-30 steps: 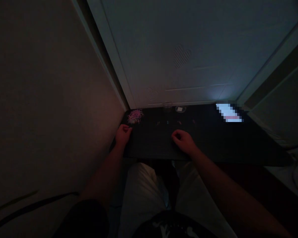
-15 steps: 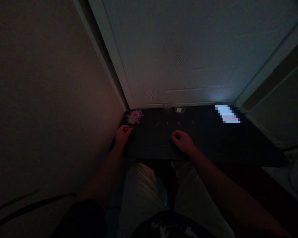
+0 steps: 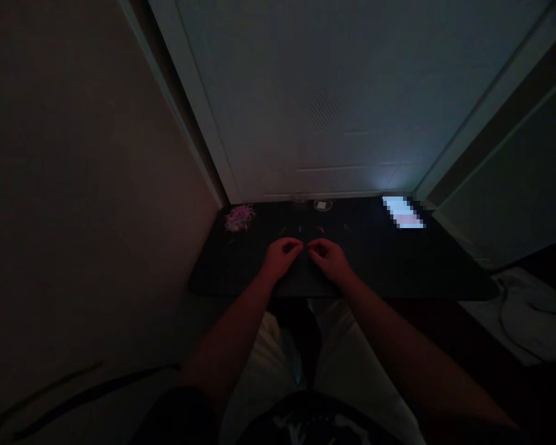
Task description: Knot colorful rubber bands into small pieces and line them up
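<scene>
Dim light; dark surface [image 3: 398, 266] before pale panel [image 3: 259, 80]. Left hand [image 3: 278, 256], right hand [image 3: 334, 259]: fingers [image 3: 293, 242] curled, tips near each other; whether pinching anything, cannot tell. Small pieces [image 3: 321, 229] just beyond; pink pile [image 3: 240, 218] left.

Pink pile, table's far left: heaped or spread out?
Heaped: the pile sits in one loose clump on the dark table. Too dim to count its pieces.
</scene>
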Demonstrator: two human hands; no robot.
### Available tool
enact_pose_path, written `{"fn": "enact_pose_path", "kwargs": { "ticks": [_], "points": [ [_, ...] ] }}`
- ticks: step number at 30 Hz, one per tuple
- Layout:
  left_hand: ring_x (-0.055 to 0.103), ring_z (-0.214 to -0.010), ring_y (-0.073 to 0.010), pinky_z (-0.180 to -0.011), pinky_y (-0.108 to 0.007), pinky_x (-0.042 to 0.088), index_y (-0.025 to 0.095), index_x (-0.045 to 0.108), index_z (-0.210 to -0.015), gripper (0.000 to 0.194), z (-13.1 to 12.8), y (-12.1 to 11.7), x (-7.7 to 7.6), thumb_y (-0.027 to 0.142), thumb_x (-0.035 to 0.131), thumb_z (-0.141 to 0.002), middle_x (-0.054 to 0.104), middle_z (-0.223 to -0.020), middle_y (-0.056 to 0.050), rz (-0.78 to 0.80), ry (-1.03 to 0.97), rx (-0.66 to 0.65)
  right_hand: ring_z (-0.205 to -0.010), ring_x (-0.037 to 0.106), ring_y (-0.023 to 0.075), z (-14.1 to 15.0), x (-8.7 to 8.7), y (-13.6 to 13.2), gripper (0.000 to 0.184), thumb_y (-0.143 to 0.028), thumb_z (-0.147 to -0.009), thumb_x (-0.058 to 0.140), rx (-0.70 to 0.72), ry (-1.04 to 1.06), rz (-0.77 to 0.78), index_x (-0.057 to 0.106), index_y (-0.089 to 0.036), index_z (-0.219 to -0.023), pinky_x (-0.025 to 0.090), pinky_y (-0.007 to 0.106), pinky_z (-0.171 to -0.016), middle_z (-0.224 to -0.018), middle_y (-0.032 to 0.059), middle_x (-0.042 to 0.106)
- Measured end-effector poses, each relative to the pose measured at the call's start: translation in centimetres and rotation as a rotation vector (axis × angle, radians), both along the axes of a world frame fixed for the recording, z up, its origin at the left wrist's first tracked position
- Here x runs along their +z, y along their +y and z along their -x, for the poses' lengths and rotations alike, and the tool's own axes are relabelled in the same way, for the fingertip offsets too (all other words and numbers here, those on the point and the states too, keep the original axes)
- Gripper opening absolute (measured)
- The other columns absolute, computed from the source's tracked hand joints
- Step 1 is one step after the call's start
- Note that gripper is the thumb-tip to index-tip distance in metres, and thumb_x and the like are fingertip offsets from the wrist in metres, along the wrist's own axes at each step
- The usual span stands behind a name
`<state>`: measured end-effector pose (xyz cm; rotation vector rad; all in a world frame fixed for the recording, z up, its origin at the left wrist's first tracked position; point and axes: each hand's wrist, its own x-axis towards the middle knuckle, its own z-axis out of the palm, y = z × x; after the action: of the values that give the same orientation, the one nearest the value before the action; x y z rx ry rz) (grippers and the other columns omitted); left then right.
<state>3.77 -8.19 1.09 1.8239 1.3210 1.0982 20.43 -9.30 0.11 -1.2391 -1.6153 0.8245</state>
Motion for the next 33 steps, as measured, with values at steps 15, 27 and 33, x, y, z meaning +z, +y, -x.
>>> {"fn": "enact_pose_path", "kwargs": {
  "ticks": [15, 27, 33],
  "points": [
    [0.065, -0.073, -0.0143, -0.067, -0.026, 0.051, 0.017, 0.061, -0.084, 0.017, -0.78, -0.53, -0.78, 0.026, 0.066, -0.071, 0.068, -0.079, -0.004, 0.103, -0.058, -0.051, -0.063, 0.056, 0.0147, 0.12, 0.26, -0.32, 0.021, -0.035, -0.073, 0.059, 0.019, -0.044, 0.01, 0.065, -0.016, -0.08, 0.043, 0.027, -0.059, -0.07, 0.0033, 0.064],
    [0.066, -0.082, -0.016, -0.078, -0.031, 0.052, 0.015, 0.061, -0.091, 0.02, -0.78, -0.69, -0.43, 0.02, 0.065, -0.072, 0.07, -0.088, -0.007, 0.129, -0.142, -0.098, -0.062, 0.054, 0.0137, -0.03, -0.39, 0.04, 0.012, -0.028, -0.074, 0.055, -0.014, -0.016, -0.006, 0.061, -0.018, -0.076, 0.042, 0.026, -0.059, -0.069, 0.0014, 0.061],
    [0.066, -0.082, -0.0158, -0.078, -0.032, 0.052, 0.015, 0.059, -0.085, 0.015, -0.71, -0.48, -0.83, 0.02, 0.064, -0.072, 0.07, -0.088, -0.007, 0.12, -0.214, -0.094, -0.061, 0.054, 0.0135, -0.09, -0.32, -0.01, 0.011, -0.027, -0.074, 0.055, -0.016, -0.021, -0.015, 0.061, -0.018, -0.077, 0.042, 0.026, -0.057, -0.067, 0.0013, 0.06]
  ]
}}
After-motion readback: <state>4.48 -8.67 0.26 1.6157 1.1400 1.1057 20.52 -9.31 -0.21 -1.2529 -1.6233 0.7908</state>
